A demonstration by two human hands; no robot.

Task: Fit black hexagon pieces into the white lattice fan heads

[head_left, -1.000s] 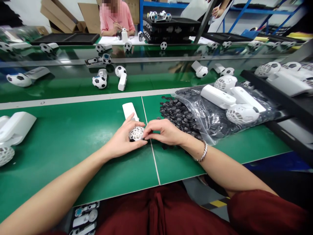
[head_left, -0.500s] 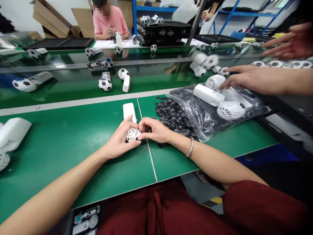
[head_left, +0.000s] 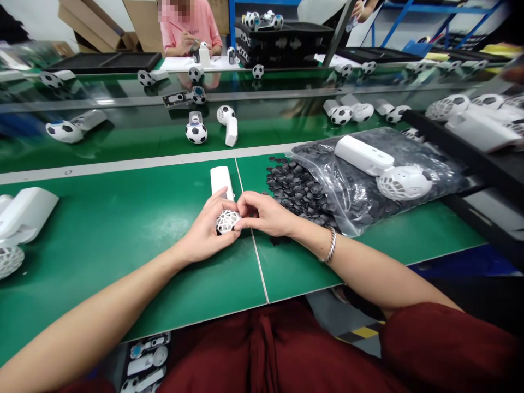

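A white handheld fan with a ball-shaped lattice head lies on the green table mat, its white handle pointing away from me. My left hand curls round the fan's head from the left. My right hand pinches at the head's right side with thumb and fingers pressed together; what it pinches is too small to make out. A pile of small black pieces spills from a clear plastic bag just right of my right hand.
Another white fan lies on the bag. More white fans sit at the left edge and on a black tray at right. Football-patterned fans ride the glossy conveyor behind. A person in a pink shirt works across it.
A co-worker's hands that reached over the bag half a second ago are gone, and one of the two fans on the bag is gone. My hands stay on the fan head.
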